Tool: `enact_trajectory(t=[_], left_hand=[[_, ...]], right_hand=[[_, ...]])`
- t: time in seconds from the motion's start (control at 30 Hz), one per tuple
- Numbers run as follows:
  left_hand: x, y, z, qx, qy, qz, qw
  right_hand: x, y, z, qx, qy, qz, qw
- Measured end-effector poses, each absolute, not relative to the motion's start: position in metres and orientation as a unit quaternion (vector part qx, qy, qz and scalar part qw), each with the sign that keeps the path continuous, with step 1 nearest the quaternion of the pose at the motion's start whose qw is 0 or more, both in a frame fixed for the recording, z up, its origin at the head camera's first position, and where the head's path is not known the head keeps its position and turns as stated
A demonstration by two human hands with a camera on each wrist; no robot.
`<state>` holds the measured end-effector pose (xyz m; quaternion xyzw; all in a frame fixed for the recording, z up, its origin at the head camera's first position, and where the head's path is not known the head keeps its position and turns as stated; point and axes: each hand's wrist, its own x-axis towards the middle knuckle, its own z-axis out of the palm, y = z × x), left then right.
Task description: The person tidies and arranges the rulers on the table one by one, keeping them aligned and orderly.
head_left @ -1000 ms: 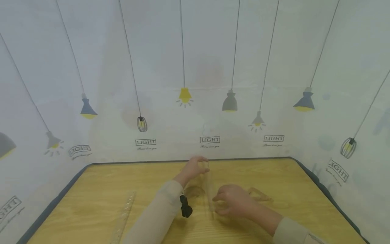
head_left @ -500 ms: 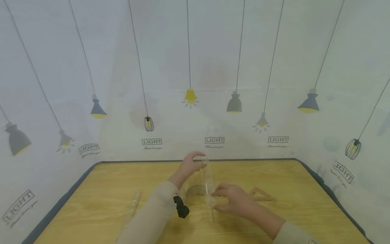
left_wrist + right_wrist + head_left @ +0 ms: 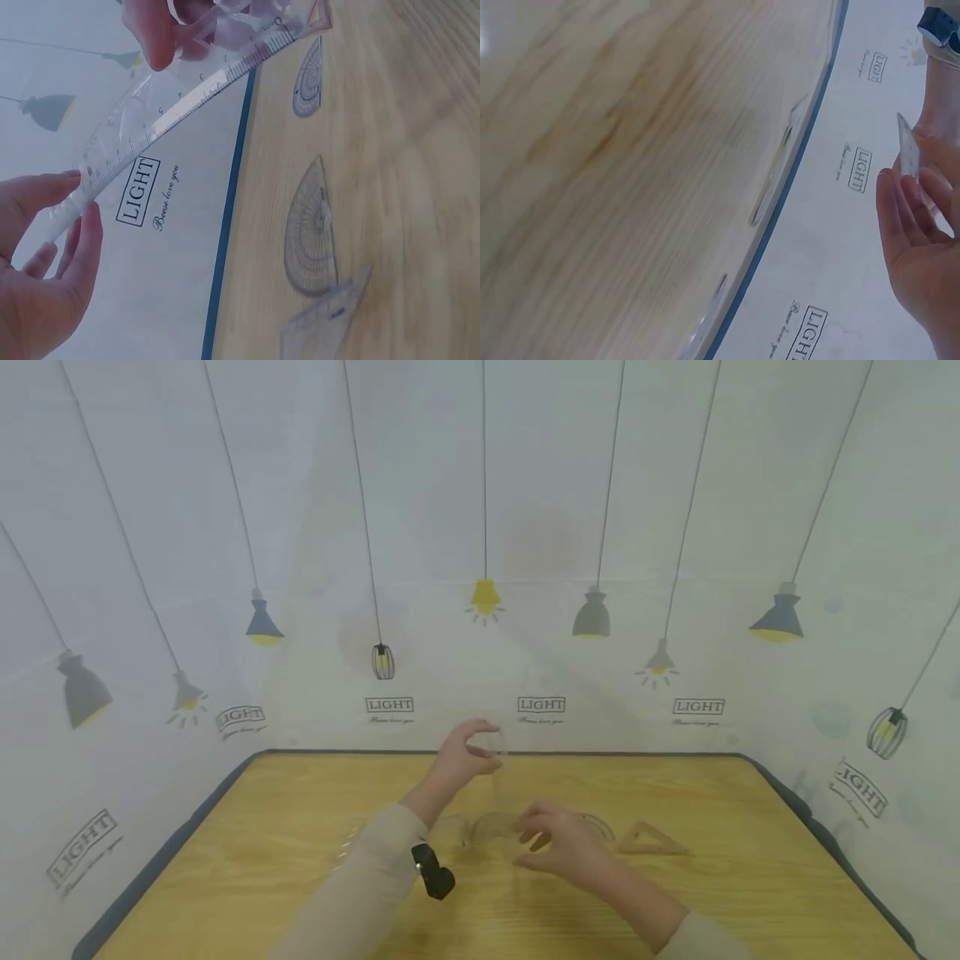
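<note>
A clear plastic ruler [image 3: 180, 105] with printed numbers and a wavy edge is held up above the table, slanting between both hands. My left hand [image 3: 461, 756] pinches its far end between thumb and fingers. My right hand [image 3: 558, 843] holds the near end; in the left wrist view its thumb lies on the plastic near the zero mark. The right wrist view shows the ruler nearly edge-on beside the right hand's fingers. Below lie two clear protractors [image 3: 311, 232], and a clear set square [image 3: 330, 322] touches or overlaps one of them.
On the wooden table [image 3: 247, 877] an orange-tinted triangle [image 3: 652, 841] lies right of my right hand. Another clear ruler [image 3: 348, 843] lies left, partly behind my left sleeve. A white curtain [image 3: 420, 527] printed with lamps hangs beyond the table's dark edge.
Both hands have lifted the ruler, and the left hand has risen highest. The head view has turned slightly left. A second protractor now shows beside the right hand.
</note>
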<state>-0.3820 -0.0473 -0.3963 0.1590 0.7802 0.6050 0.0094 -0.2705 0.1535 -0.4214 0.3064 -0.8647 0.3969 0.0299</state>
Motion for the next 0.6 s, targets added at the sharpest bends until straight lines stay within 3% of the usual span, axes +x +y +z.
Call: enact_trajectory(t=[0.6], left_hand=[[-0.358,-0.107,-0.391,0.086,0.772,0.629,0.013]], right_hand=[[-0.250,0.092,-0.414,0.234,-0.803,0.545,-0.066]])
